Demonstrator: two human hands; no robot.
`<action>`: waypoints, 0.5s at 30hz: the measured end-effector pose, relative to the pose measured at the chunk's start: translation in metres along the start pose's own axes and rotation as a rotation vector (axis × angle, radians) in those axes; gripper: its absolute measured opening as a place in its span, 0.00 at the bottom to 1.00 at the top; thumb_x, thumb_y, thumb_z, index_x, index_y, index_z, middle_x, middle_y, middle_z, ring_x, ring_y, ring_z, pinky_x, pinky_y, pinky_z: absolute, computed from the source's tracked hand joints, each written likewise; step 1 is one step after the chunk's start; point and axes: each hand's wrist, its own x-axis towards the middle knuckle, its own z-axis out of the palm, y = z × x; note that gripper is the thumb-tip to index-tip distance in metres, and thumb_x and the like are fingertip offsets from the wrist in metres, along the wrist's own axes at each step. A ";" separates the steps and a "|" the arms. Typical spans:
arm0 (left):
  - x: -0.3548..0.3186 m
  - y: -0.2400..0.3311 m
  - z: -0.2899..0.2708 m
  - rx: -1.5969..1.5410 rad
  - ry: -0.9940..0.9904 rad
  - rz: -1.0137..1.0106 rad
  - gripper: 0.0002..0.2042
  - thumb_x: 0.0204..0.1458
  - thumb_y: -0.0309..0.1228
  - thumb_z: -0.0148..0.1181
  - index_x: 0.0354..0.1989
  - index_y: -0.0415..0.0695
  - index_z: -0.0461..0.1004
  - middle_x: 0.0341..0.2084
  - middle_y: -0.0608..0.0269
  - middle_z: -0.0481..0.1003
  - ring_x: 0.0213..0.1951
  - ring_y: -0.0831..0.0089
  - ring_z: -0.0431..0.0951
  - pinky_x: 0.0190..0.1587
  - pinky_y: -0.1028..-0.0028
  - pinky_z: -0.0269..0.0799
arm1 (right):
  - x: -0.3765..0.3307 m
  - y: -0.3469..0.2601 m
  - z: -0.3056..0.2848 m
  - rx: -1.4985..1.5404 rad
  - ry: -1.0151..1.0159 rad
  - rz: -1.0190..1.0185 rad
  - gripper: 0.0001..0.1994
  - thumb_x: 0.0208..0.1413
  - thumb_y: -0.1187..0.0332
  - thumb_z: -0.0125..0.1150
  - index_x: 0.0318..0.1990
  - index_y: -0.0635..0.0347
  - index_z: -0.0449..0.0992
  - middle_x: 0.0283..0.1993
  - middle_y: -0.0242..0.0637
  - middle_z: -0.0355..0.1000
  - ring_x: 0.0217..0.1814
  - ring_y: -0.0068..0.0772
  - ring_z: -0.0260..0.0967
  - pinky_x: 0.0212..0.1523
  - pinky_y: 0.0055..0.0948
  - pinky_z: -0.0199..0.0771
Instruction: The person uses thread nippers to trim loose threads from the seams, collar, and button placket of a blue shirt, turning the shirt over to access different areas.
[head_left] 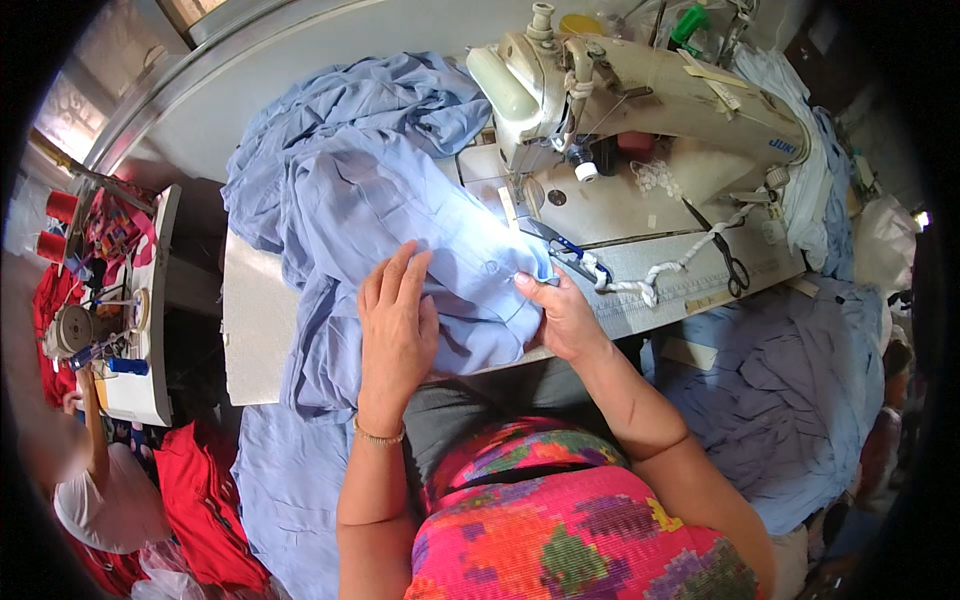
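A light-blue garment [440, 225] lies spread and rumpled across the sewing table, its near part hanging over the front edge. My left hand [395, 315] rests on it with the fingers stretched out. At the garment's right edge, my right hand [567, 318] pinches the cloth between thumb and fingers. Just beyond that hand are blue-handled thread snips [556, 240], beside a white twisted cord [650, 285]. The sewing machine [640, 95] stands behind, its needle area [525, 190] lit and close to the garment's far right edge.
Black scissors [732, 265] lie on the table's right side. More light-blue cloth [775, 400] is heaped at the right, and another pile [290, 500] hangs at the lower left. At far left, a co-worker [110, 495] sits by another machine [75, 330] and red cloth [205, 500].
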 end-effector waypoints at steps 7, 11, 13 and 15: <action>-0.009 -0.006 -0.004 0.005 -0.181 -0.130 0.15 0.46 0.27 0.59 0.44 0.39 0.71 0.35 0.55 0.72 0.36 0.57 0.71 0.37 0.63 0.66 | 0.009 -0.002 -0.006 0.122 0.081 -0.093 0.17 0.53 0.79 0.50 0.52 0.64 0.67 0.48 0.35 0.71 0.49 0.27 0.68 0.55 0.29 0.65; 0.000 -0.011 -0.015 -0.057 -0.226 -0.148 0.14 0.47 0.26 0.57 0.43 0.38 0.71 0.34 0.55 0.72 0.37 0.57 0.71 0.38 0.64 0.65 | 0.007 -0.012 -0.011 0.101 0.069 -0.074 0.17 0.53 0.78 0.52 0.51 0.64 0.68 0.47 0.36 0.71 0.49 0.29 0.69 0.55 0.32 0.67; 0.025 -0.020 -0.017 0.040 -0.101 0.047 0.16 0.45 0.23 0.55 0.45 0.39 0.70 0.36 0.56 0.72 0.39 0.57 0.71 0.42 0.62 0.64 | 0.001 -0.017 -0.009 0.050 0.054 -0.028 0.19 0.52 0.77 0.52 0.53 0.65 0.66 0.48 0.37 0.70 0.50 0.29 0.68 0.54 0.31 0.67; 0.052 -0.030 -0.012 0.148 -0.055 0.237 0.17 0.44 0.22 0.54 0.46 0.40 0.70 0.38 0.57 0.72 0.41 0.58 0.70 0.45 0.61 0.63 | -0.006 -0.019 -0.010 -0.019 0.029 0.003 0.22 0.52 0.76 0.52 0.56 0.64 0.63 0.51 0.37 0.68 0.51 0.28 0.67 0.54 0.30 0.67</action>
